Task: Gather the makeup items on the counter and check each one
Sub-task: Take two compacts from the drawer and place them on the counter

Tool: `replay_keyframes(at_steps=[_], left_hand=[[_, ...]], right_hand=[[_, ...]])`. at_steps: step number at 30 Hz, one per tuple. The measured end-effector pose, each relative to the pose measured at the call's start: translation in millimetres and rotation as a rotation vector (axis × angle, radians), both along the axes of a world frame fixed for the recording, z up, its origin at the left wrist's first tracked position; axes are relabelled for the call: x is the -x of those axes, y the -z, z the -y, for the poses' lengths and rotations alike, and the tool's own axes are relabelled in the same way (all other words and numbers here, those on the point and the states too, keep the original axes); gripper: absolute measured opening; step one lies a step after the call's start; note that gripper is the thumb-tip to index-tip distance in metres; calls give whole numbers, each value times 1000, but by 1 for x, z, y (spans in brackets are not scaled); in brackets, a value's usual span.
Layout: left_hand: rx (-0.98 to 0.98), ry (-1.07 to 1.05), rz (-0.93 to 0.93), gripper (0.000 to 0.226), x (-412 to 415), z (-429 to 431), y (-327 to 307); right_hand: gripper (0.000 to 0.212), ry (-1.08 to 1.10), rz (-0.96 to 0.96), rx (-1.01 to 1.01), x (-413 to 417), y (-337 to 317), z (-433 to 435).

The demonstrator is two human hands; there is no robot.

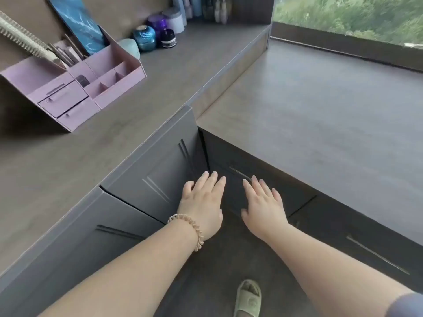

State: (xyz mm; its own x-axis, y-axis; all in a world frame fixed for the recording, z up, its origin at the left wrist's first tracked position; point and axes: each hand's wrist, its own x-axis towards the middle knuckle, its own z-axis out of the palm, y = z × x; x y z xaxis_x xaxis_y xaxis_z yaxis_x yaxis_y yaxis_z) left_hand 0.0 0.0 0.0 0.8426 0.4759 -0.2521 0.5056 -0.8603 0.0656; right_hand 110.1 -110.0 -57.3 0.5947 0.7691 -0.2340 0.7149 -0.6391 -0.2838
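My left hand and my right hand are stretched out flat, fingers apart, holding nothing, in front of the dark cabinet corner below the counter. A pink organiser with small drawers stands far left on the counter, with brushes and pencils in its back slots. Behind it along the wall sit a teal jar, a purple jar, a small black jar, a white jar and several bottles.
A lower grey worktop spreads to the right under a window. Dark cabinet doors and drawer fronts run beneath both surfaces. A blue patterned board leans on the wall. My slippered foot is on the floor.
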Motion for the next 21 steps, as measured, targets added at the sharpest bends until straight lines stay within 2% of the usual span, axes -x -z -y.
replay_keyframes(at_steps=[6,13,21], left_hand=[[31,80,-57,71,-45,-32,50],[0,285,-34,74,-97,-47,107],[-42,381,-39,70,-63,-44,131]], right_hand=[[74,32,70,33,-20,39,-24],[77,126,181,69,-24,84,-36],[87,184,227,42,15,101,-32]])
